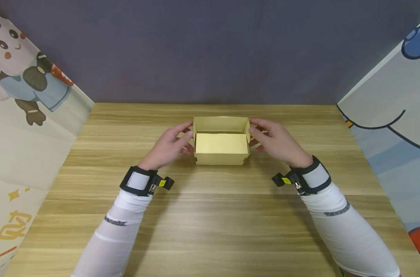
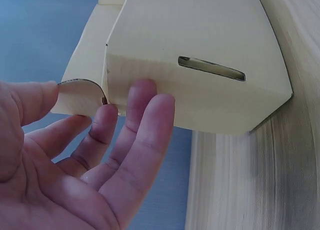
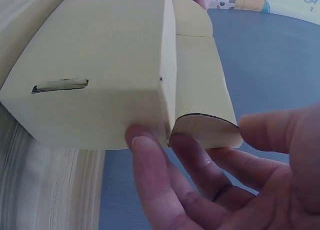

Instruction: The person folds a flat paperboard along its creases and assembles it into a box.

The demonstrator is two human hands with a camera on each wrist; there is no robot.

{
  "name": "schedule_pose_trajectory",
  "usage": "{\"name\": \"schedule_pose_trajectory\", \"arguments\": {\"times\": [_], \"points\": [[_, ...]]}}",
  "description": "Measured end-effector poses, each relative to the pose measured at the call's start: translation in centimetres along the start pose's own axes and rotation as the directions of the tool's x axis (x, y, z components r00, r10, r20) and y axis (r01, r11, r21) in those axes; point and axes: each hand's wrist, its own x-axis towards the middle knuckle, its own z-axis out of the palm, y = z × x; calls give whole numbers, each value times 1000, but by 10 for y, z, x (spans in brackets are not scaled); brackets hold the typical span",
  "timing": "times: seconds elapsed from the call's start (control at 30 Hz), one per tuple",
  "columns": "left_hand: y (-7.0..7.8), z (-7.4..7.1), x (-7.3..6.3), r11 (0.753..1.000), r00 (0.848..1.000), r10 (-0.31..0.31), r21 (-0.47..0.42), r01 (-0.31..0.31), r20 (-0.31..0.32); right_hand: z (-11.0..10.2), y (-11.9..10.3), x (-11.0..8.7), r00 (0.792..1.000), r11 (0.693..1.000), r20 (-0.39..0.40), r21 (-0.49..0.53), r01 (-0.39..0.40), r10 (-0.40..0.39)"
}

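A small tan cardboard box (image 1: 220,159) sits on the table with its lid (image 1: 222,124) raised along the far side. Its inner panel (image 1: 222,143) looks pale yellow. At the left end, my left hand (image 1: 170,143) pinches the lid's rounded side flap (image 2: 82,93) between thumb and fingers, while other fingers touch the box's side wall. My right hand (image 1: 278,141) does the same at the right end, thumb at the edge of the right flap (image 3: 205,129) and fingertips against the wall. A narrow slot (image 2: 212,69) shows in the box. What lies inside the box is hidden.
The wood-grain table (image 1: 217,215) spreads around the box. Behind it stands a dark blue-grey panel (image 1: 213,50). Cartoon-printed sheets flank the table at left (image 1: 54,134) and right (image 1: 386,100). Camera straps (image 1: 139,181) sit on both wrists.
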Motion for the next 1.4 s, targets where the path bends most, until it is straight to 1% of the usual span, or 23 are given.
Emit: {"name": "schedule_pose_trajectory", "arguments": {"times": [0.2,0.5,0.67,0.83,0.93,1.07,1.2,1.4], "points": [[-1,0,3,1000,1000,-2,-25,2,0,-2,0,0,1000,1000,25,19,3,-3],[-3,2,3,999,1000,6,-32,-6,-4,-2,2,1,1000,1000,25,20,7,-8],[-4,2,3,999,1000,27,-26,-27,-4,-2,3,0,1000,1000,16,-5,19,-19],[-8,3,2,998,998,57,-5,-57,-2,-1,7,-1,998,998,-10,-22,54,-55],[-10,3,2,997,997,75,3,-75,4,1,10,-2,997,997,-22,-21,74,-75],[-12,4,2,996,996,91,16,-91,4,2,13,-3,996,997,-29,-12,79,-79],[-8,5,2,994,994,107,9,-107,-4,2,16,-4,995,996,-34,-3,89,-89],[6,7,-5,992,992,128,-19,-128,-17,3,18,-6,994,995,-54,-15,99,-100]]}}
